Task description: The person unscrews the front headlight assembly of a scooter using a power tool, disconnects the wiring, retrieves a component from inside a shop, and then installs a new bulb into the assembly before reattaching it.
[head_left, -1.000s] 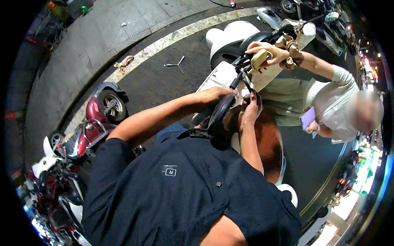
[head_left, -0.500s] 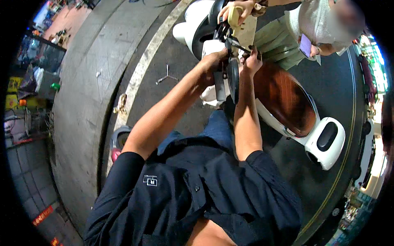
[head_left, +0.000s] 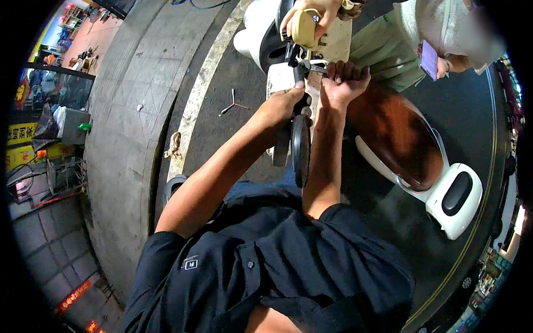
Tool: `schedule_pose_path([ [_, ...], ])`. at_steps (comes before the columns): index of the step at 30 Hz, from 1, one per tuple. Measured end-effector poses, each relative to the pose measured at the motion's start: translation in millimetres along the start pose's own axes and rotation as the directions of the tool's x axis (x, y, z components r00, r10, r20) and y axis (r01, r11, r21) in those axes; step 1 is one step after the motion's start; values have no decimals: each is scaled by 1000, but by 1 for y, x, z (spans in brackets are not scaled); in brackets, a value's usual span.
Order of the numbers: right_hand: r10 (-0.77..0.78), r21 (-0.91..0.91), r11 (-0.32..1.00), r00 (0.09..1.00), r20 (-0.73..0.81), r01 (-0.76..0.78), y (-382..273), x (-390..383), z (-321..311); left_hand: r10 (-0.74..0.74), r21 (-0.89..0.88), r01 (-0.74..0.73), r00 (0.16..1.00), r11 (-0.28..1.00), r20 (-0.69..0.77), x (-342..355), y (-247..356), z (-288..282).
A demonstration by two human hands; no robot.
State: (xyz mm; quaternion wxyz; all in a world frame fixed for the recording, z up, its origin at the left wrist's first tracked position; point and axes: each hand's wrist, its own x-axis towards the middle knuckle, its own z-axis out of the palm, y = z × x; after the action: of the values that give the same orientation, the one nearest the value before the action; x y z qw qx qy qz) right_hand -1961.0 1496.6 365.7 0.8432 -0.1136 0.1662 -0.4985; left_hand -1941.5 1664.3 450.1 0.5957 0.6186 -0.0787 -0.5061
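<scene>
Both near twelve o'clock, left hand [head_left: 284, 105] grasps the handlebar grip [head_left: 298, 76], apparently bracing it; right hand [head_left: 345, 86] clenches a metal tool [head_left: 317, 69].

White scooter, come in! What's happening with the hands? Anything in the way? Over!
Left hand at white scooter's black cylindrical grip. Right hand curled around slim metal tool. Another person's hand, holding rounded yellow object, close ahead.

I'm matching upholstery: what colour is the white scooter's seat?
The seat is glossy reddish brown; it shows best in the head view.
</scene>
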Motion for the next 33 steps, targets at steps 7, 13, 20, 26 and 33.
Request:
schedule_pose_path([
  [7, 113, -57, 992, 994, -8, -113, -1, 11, 14, -121, -108, 126, 991, 986, 48, 2, -1, -9],
  [13, 154, -42, 986, 979, -130, -161, -7, 13, 30, -138, -116, 143, 989, 983, 49, 2, 5, -4],
  [20, 180, -755, 651, 951, 252, 77, -26, 1, -18, -75, -314, 115, 988, 942, 136, 26, -20, -22],
  [26, -26, -641, 743, 966, 258, 191, -47, 12, -25, -55, -304, 98, 988, 947, 147, 19, -12, -14],
  [33, -143, -617, 759, 978, 155, 208, -8, -61, -47, 2, -359, 68, 982, 931, 189, 21, -18, -25],
])
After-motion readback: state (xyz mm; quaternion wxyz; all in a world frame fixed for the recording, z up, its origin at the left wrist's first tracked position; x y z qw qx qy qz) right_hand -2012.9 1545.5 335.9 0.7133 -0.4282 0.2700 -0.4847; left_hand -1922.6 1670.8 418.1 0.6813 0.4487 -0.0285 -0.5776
